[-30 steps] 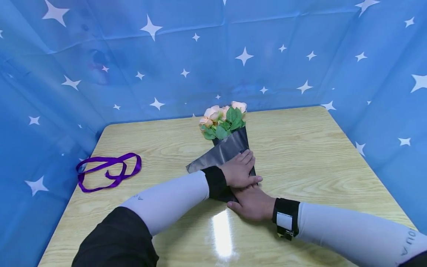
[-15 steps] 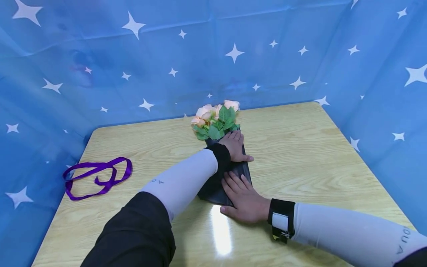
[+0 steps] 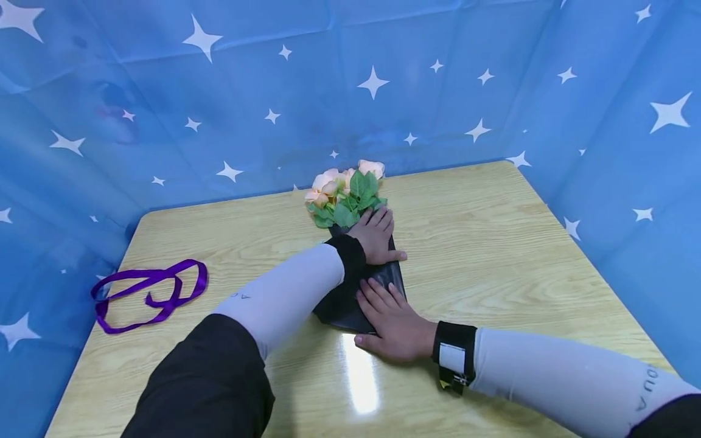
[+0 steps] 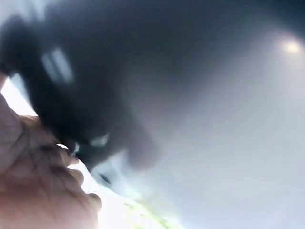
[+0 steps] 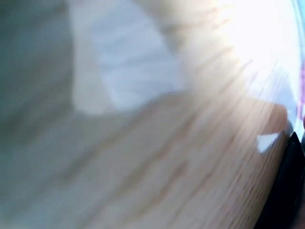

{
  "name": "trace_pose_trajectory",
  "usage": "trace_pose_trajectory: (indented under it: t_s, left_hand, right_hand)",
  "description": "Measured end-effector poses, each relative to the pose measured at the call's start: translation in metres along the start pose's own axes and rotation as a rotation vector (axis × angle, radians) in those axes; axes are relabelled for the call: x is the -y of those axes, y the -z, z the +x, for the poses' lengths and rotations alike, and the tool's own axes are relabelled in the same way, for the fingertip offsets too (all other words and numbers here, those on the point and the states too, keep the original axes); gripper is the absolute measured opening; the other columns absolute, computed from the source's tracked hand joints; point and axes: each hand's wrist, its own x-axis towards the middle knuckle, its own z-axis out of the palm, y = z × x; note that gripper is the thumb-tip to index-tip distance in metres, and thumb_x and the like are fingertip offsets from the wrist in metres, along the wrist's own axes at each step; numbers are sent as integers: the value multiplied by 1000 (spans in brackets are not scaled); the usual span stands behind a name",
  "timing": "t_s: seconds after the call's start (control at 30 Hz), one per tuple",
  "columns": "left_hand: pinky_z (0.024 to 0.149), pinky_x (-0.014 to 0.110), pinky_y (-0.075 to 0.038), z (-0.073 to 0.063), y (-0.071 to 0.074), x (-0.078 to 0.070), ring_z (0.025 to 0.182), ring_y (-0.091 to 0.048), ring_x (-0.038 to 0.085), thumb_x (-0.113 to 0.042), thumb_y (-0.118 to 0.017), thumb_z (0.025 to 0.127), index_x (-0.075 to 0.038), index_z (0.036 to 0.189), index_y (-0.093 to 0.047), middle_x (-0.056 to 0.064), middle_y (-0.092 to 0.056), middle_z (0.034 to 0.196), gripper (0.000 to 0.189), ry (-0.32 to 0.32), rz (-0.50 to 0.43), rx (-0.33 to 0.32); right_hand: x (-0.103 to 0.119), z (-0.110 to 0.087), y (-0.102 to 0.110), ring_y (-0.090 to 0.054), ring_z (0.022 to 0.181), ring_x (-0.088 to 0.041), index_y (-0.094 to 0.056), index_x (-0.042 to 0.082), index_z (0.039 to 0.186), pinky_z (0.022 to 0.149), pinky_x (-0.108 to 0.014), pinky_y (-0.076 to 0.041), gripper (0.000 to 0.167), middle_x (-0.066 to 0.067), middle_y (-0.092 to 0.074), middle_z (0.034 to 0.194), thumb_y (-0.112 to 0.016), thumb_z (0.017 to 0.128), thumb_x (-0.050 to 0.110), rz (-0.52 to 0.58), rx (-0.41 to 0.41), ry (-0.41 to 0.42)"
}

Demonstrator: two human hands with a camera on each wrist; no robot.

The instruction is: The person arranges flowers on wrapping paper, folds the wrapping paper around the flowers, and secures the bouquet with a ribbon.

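Note:
A bouquet of pale peach artificial-looking flowers [image 3: 328,182] with green leaves [image 3: 356,194] lies on the table in black wrapping paper [image 3: 342,310]. My left hand [image 3: 375,236] presses on the upper part of the wrap, just below the leaves, with fingers straight and thumb pointing right. Lower down, my right hand [image 3: 395,325] rests on the paper's bottom right side, fingers spread and thumb by the lower edge. Much of the wrap's left side is hidden by the left forearm. In the left wrist view, part of the palm [image 4: 43,186] shows beside a dark blur.
A purple ribbon [image 3: 164,274] lies in loose loops on the left of the wooden table [image 3: 471,243]. Blue curtains with white stars [image 3: 306,85] enclose the back and both sides. Light glares off the tabletop in front of the bouquet.
My left hand has slid up the wrap toward the flowers, away from the right hand. The paper corner sticking out at left is no longer visible. The right hand's fingers have come into view.

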Motion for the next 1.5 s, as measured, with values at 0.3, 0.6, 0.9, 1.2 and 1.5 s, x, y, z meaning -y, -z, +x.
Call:
trace_pose_trajectory:
  t_s: [0.3,0.6,0.9,1.2,1.5]
  left_hand:
    - [133,41,1,-15,-15,-7,164,8,25,-84,-46,91,-7,167,-1,11,4,176,117,-73,-88,46]
    - [133,41,4,-9,-29,0,163,13,24,-88,-42,90,-8,167,3,10,8,176,120,-108,-94,7]
    - [133,40,3,-11,-26,2,163,14,23,-80,-36,98,-8,167,3,10,10,176,108,-104,-128,24]
    - [133,38,-2,-4,-35,4,164,7,24,-79,-67,83,-6,166,9,8,8,176,134,-183,-308,-41]
    - [133,38,2,-10,-36,19,163,10,21,-83,-60,84,-10,167,4,6,6,177,128,-154,-245,-25]
  right_hand:
    - [1,-2,4,1,163,-33,-19,1,165,129,-61,-2,85,-15,-4,176,-45,106,56,7,2,17]
    - [-3,-47,10,0,163,-34,-19,-1,164,130,-54,-18,94,-19,-1,175,-51,103,62,1,38,-23]
    - [-46,-38,59,-42,150,-41,-47,-8,151,120,-55,-38,56,-27,-43,159,-50,109,29,-86,-149,-36]
    - [-91,21,83,-35,153,-42,-44,-10,151,124,-54,-33,51,-28,-40,161,-47,103,8,-236,-104,20]
    - [-88,45,88,-35,156,-33,-46,0,155,119,-62,-37,51,-18,-39,165,-46,108,18,-451,-19,-50]
